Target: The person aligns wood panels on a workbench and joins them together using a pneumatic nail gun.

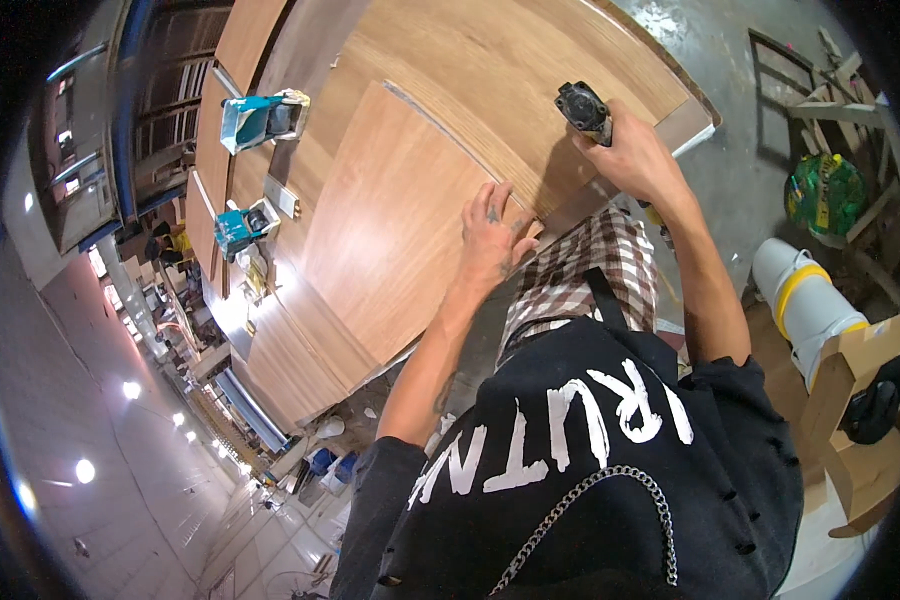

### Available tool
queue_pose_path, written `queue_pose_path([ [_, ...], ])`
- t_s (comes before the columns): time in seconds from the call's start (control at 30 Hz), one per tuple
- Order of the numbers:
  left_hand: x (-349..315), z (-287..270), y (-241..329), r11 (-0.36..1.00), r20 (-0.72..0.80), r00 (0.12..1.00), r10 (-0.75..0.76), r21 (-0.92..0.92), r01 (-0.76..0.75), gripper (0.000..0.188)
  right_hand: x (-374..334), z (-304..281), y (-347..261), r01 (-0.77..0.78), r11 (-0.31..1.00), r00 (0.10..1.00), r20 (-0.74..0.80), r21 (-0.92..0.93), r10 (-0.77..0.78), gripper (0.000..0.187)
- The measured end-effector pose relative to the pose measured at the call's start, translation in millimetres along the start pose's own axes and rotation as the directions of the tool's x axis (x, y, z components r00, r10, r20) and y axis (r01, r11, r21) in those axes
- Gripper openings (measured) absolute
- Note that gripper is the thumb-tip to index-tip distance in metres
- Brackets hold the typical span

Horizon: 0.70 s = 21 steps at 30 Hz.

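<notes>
Left hand (490,235) flat, fingers spread, pressing plywood panel (390,230) near edge. Right hand (635,155) clamped on black nail gun (583,110), just beyond panel corner. Risk: fingers close to tool nose; panel may shift if pressure eases.

Left hand (490,238) flat on plywood panel (390,230), power tool (583,110) to its right; boxes (260,118) at far left

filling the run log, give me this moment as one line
left hand: flat on plywood panel edge | right hand: gripping black power tool | teal boxes: far side
</notes>
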<state>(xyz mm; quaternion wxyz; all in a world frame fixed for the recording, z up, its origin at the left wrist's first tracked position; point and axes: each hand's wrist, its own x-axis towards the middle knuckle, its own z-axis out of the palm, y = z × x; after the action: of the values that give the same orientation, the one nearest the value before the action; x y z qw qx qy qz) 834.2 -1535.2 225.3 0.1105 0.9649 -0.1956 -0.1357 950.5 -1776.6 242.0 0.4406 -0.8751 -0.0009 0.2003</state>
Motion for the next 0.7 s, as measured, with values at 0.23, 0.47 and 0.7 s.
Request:
queue_pose_path([
  [0.23, -7, 15, -7, 0.997, -0.072, 0.997, -0.012, -0.073, 0.006, 0.054, -4, 0, -3, 0.012, 1.000, 0.999, -0.049, -0.009, -0.013, 0.043],
  [0.47, -9, 16, -11, 0.998, -0.090, 0.996, 0.020, -0.061, -0.026, 0.051, -18, 2, -6, -0.035, 0.999, 0.996, -0.082, -0.036, 0.032, 0.034],
  [0.7, 10, -2, -69, 0.906, -0.333, 0.850, -0.408, -0.262, 0.332, 0.057, -21, -11, -11, -0.127, 0.990, 0.991, -0.055, -0.054, 0.124, 0.039],
])
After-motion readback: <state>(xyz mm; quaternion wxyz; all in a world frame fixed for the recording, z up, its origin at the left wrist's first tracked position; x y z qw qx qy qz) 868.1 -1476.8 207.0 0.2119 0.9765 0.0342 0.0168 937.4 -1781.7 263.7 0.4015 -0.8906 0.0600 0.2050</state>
